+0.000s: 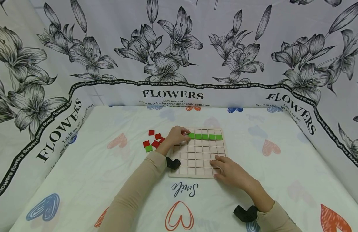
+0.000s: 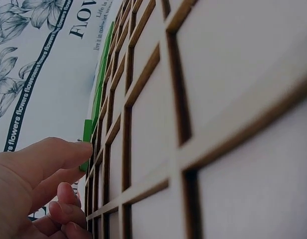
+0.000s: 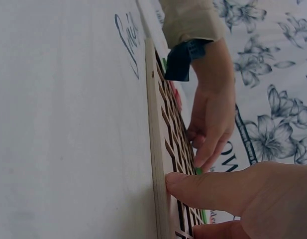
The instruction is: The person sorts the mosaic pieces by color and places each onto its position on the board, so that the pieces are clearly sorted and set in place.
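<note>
A wooden grid board (image 1: 193, 176) lies on the cloth, divided into small square cells. My left hand (image 1: 176, 135) reaches over its far left part. In the left wrist view, the thumb and a finger pinch a green square tile (image 2: 87, 130), which stands tilted at the grid. Beyond it, a row of several green tiles (image 1: 205, 137) runs rightward along one row of cells. My right hand (image 1: 232, 172) rests on the board's near right corner, fingers extended; its thumb (image 3: 185, 186) touches the rim in the right wrist view. How deep the pinched tile sits is hidden.
Left of the board lie several loose red tiles (image 1: 151, 132) and one loose green tile (image 1: 149, 148), partly behind the left forearm. A white cloth (image 1: 80, 180) with printed hearts covers the table. A flower-printed curtain (image 1: 208, 64) stands behind and at both sides.
</note>
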A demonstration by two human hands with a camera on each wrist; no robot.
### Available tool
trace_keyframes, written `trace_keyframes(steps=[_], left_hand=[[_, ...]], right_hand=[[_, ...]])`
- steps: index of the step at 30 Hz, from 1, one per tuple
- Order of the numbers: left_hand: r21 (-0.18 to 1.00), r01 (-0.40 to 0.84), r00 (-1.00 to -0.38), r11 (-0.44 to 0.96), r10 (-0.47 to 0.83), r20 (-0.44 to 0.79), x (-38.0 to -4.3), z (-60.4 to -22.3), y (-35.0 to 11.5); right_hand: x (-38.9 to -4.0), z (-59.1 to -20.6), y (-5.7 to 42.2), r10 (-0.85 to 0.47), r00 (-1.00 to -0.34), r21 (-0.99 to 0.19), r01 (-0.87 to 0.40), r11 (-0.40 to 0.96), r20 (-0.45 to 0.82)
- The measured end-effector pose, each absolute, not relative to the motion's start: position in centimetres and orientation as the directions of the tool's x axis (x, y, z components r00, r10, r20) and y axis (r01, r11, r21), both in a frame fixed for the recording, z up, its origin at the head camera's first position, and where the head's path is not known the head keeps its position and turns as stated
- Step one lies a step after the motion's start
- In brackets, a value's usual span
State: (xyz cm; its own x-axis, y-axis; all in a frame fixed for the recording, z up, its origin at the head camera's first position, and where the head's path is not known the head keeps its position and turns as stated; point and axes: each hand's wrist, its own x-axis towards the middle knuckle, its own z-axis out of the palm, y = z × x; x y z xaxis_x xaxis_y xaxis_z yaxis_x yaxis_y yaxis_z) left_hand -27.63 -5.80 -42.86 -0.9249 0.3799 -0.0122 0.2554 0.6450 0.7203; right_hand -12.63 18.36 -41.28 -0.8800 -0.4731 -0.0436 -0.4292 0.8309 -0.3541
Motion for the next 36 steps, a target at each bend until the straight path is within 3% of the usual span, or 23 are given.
trace_keyframes(steps=[36], left_hand=[[0.706, 0.23, -0.94, 0.67, 0.341, -0.018, -27.77, -43.1, -5.58]], right_hand=[[-12.67, -41.46, 18.45, -0.474, -0.88, -0.35, -0.434, 0.83, -0.033]])
